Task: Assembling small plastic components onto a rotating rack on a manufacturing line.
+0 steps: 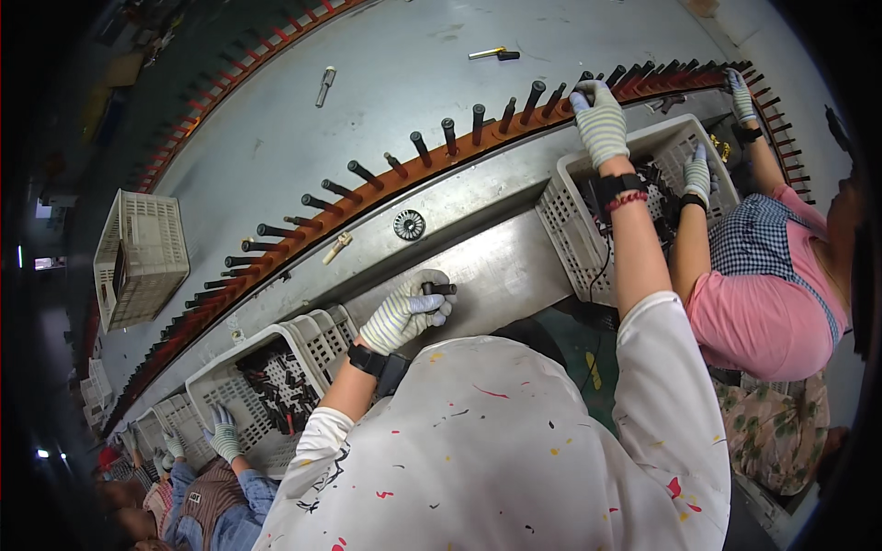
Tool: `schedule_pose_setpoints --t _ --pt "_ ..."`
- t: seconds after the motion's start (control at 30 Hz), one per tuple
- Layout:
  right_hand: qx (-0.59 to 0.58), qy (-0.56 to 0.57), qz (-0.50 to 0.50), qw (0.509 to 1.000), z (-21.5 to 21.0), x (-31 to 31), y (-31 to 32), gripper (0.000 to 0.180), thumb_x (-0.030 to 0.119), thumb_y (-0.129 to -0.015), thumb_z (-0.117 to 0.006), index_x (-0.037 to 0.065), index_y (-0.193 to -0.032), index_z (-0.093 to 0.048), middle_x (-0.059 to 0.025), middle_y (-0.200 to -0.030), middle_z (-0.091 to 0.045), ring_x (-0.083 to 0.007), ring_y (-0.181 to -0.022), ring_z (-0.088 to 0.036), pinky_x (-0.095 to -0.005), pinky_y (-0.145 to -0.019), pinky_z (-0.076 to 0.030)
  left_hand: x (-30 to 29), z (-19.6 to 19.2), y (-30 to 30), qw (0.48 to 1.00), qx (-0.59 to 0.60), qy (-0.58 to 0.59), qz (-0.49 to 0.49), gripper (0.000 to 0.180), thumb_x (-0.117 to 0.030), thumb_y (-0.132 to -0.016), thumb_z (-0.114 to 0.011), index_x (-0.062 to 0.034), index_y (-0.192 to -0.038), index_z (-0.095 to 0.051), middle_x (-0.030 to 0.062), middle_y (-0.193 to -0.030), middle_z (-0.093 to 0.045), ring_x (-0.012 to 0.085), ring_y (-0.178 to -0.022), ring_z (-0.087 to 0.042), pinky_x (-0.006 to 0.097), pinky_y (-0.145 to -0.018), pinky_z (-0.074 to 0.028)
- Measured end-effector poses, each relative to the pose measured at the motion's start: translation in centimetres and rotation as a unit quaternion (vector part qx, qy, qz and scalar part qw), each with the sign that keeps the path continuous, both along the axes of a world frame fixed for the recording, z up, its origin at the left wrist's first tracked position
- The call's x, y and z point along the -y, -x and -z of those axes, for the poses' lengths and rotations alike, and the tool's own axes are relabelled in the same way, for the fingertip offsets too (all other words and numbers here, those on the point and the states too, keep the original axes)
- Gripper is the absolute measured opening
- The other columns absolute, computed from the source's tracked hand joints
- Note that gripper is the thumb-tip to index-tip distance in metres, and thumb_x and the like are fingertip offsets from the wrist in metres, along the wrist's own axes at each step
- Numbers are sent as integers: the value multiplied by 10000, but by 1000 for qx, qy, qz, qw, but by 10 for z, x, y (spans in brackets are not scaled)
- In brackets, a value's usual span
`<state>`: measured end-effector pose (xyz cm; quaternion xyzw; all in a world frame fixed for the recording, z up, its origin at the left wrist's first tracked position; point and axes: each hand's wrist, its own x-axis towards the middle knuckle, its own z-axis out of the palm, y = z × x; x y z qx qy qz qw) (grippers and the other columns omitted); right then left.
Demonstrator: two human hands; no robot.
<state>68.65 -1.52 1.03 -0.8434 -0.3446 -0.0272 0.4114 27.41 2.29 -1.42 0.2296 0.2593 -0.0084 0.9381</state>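
Note:
Both my hands wear striped knit gloves. My left hand, low over a metal tray, is closed around a short black tube-like piece whose end sticks out past the fingers. Reaching far to the right, my right hand is at the long brown rack. Its fingers are bent round a black tube, of which only the top shows. Many black tubes stand or lean along this curved rack, and a few shorter pieces stand among them.
Right of me is a white crate of dark parts; another crate stands at left. A round slotted black part and a beige piece lie on the ledge. Co-workers sit on both sides; one person's gloved hand is over the right crate.

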Motion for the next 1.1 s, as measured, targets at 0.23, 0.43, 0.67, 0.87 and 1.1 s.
schedule_pose_setpoints --t 0.23,0.43,0.67,0.87,1.1 --pt "112 130 -65 983 -4 -49 7 243 267 -840 -562 55 -920 -649 -211 -870 -631 -388 -845 -597 -436 -755 -481 2 3 6 997 -17 -13 -70 239 -72 -856 -576 -54 -1087 -520 111 -965 -570 160 -788 -558 251 -648 -460" --pt "161 221 -183 944 3 -65 27 306 151 -742 -508 49 -990 -657 -220 -961 -639 -346 -923 -624 -421 -825 -495 0 -2 2 994 -80 -56 -46 274 -75 -861 -574 -57 -1126 -512 83 -975 -551 141 -841 -536 249 -714 -453" --pt "78 338 -150 926 -8 -140 112 223 191 -752 -653 110 -950 -716 -112 -1030 -670 -251 -969 -641 -377 -778 -527 -10 9 12 998 -47 -31 -27 268 -62 -851 -596 -46 -1111 -532 77 -935 -544 136 -774 -524 250 -636 -464" --pt "56 324 -163 930 -30 -131 141 253 158 -750 -689 87 -993 -701 -129 -1050 -661 -266 -983 -634 -371 -793 -525 -5 -11 19 993 -94 -74 15 241 -191 -862 -636 -73 -1056 -556 27 -829 -585 103 -637 -522 229 -554 -445" --pt "88 411 -220 880 46 -199 130 322 185 -687 -746 145 -1003 -700 -52 -1006 -674 -214 -900 -646 -403 -734 -530 -2 -14 41 994 -69 -89 18 257 -280 -866 -633 -92 -1030 -575 7 -751 -605 89 -582 -511 219 -476 -395"
